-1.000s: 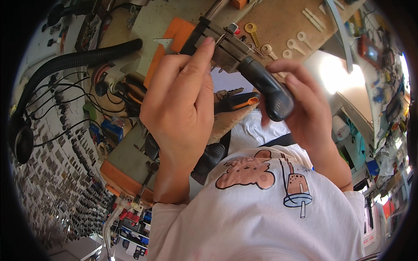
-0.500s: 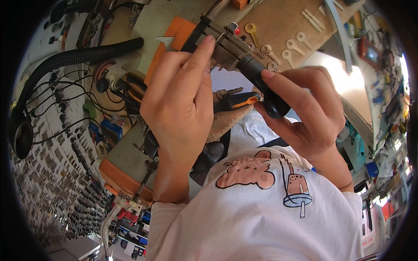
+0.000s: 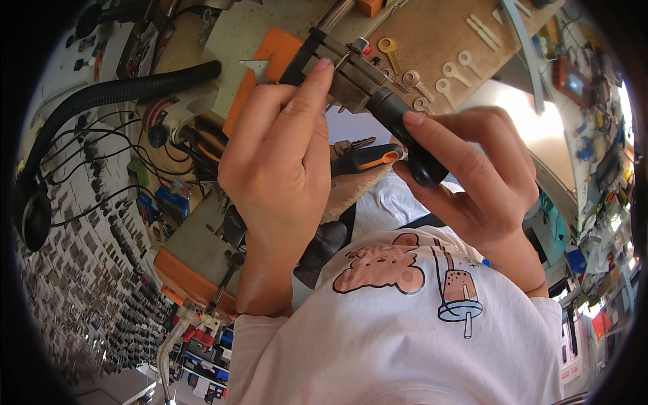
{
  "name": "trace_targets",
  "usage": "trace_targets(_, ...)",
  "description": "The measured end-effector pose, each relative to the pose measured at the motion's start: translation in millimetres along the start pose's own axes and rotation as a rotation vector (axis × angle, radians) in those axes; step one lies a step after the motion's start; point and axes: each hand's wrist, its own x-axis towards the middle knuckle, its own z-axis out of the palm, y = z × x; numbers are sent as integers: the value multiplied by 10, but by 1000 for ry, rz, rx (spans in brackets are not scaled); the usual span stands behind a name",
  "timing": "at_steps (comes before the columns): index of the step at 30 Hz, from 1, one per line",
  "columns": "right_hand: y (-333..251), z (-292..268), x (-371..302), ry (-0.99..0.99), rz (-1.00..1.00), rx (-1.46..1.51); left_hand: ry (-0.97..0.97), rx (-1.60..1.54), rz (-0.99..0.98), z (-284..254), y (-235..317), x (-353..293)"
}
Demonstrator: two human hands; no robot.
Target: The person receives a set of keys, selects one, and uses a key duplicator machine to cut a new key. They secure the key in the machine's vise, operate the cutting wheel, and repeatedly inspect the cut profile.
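Note:
A metal vise-like clamp with dark jaws and rails sits at the top middle. My right hand is closed on its black handle, with the index fingertip along the upper side and the thumb underneath. My left hand is at the clamp's left side, its index fingertip resting against the metal and the other fingers curled. The left thumb is mostly hidden, and I cannot make out what lies between those fingers. Just beyond the clamp, a brass-coloured key lies on the wooden board.
Several silver key blanks lie on the board. Below the clamp are an orange-and-black tool handle and a cut key. A black corrugated hose arches at left, above loose cables. Many keys hang on the left wall.

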Motion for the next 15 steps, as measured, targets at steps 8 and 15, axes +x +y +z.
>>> trace_targets(8, -28, -6, -17, -9, -18, -46, 2, -5, 8, 8, -16, -2)
trace_targets(15, -59, 3, -3, 13, -65, -133, -1, 10, 19, 4, -21, -5)
